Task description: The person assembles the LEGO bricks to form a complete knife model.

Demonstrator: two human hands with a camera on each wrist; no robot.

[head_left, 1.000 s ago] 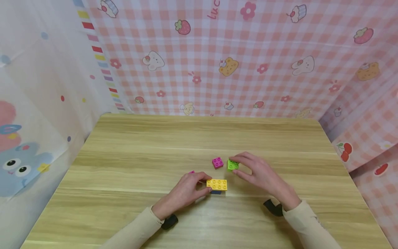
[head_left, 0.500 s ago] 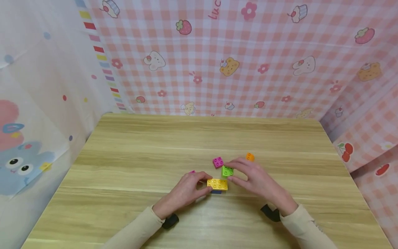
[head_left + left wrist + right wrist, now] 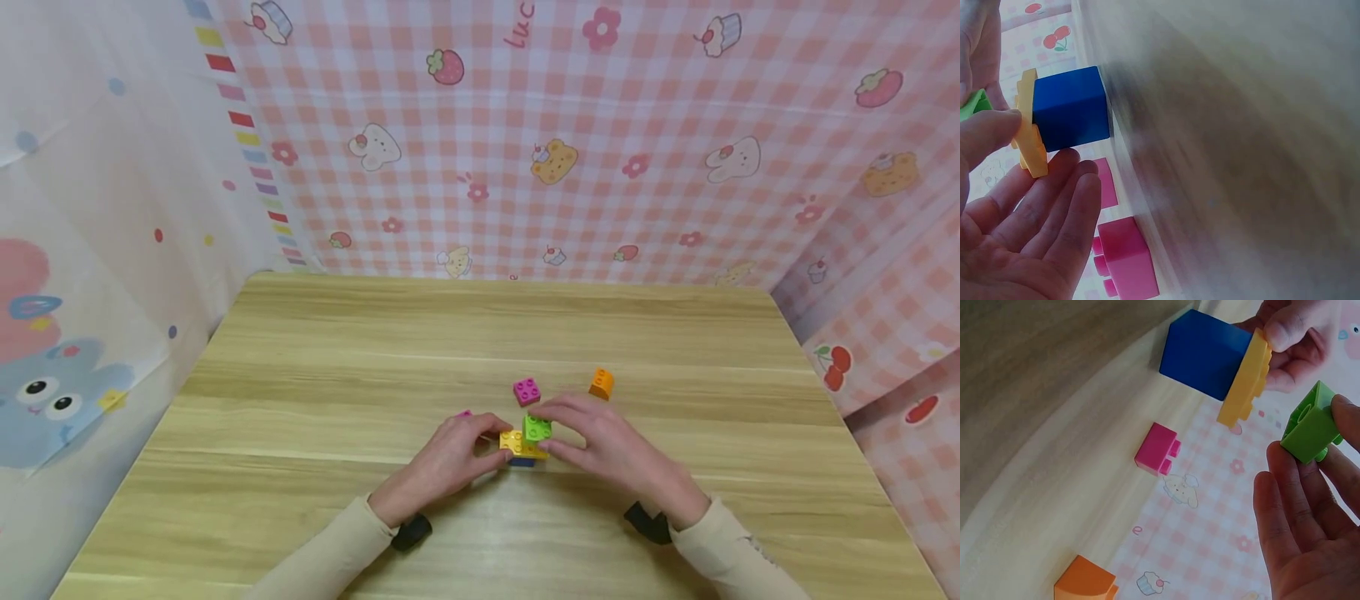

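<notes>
A thin yellow toy brick (image 3: 512, 442) with studs on top sits across a larger blue brick (image 3: 1072, 107) that stands on the table. My left hand (image 3: 448, 454) grips the yellow brick's left end between thumb and fingers. Pinched by my right hand (image 3: 611, 437) is a small green brick (image 3: 1310, 425), studs up. It is held just over the right half of the yellow brick, and the right wrist view shows a gap between them. The green brick hides part of the yellow studs in the head view.
Behind the stack lies a magenta brick (image 3: 527, 391). Another pink brick (image 3: 1127, 257) is mostly hidden behind my left hand in the head view. An orange brick (image 3: 602, 383) with a curved side lies beyond my right hand. Patterned cloth (image 3: 480, 125) hangs along the table's far edge.
My right hand has carried the green brick leftward and nearer, from beside the magenta brick to over the yellow one. The orange brick has come into view. The left hand stays put.
</notes>
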